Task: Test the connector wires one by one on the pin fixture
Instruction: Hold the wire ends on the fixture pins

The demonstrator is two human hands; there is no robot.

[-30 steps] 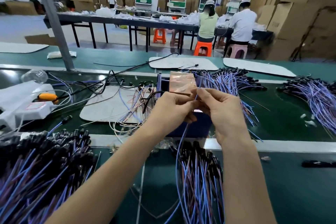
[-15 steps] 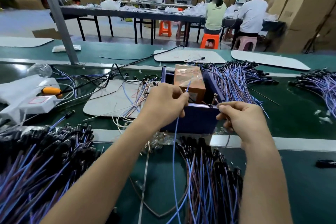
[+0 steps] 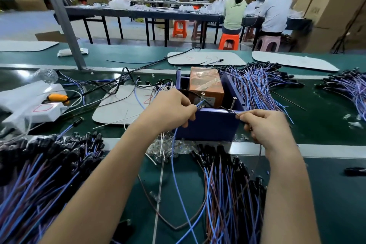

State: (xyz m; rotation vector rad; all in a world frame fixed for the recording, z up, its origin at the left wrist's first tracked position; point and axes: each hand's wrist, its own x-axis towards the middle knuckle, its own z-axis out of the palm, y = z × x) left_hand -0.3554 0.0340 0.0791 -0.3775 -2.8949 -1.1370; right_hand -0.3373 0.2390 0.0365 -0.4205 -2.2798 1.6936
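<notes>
A blue box fixture [image 3: 210,125] stands at the middle of the green bench, with an orange block [image 3: 206,85] inside and two upright screw pins [image 3: 202,98] on its near wall. My left hand [image 3: 172,108] pinches the end of a blue wire [image 3: 174,164] and holds its tip against the left pin. The wire hangs down toward me. My right hand [image 3: 265,127] pinches a thin brown wire end at the base of the right pin [image 3: 233,103].
Bundles of blue and brown wires with black connectors lie at the near left [image 3: 39,174], near centre [image 3: 227,184] and far right [image 3: 263,85]. A white device [image 3: 33,105] with an orange handle sits at left. A grey post [image 3: 63,18] rises behind. People sit at a far table.
My hands, together in front of the fixture a second ago, have parted. The left brought the blue wire tip to the left pin, the right moved to the right pin.
</notes>
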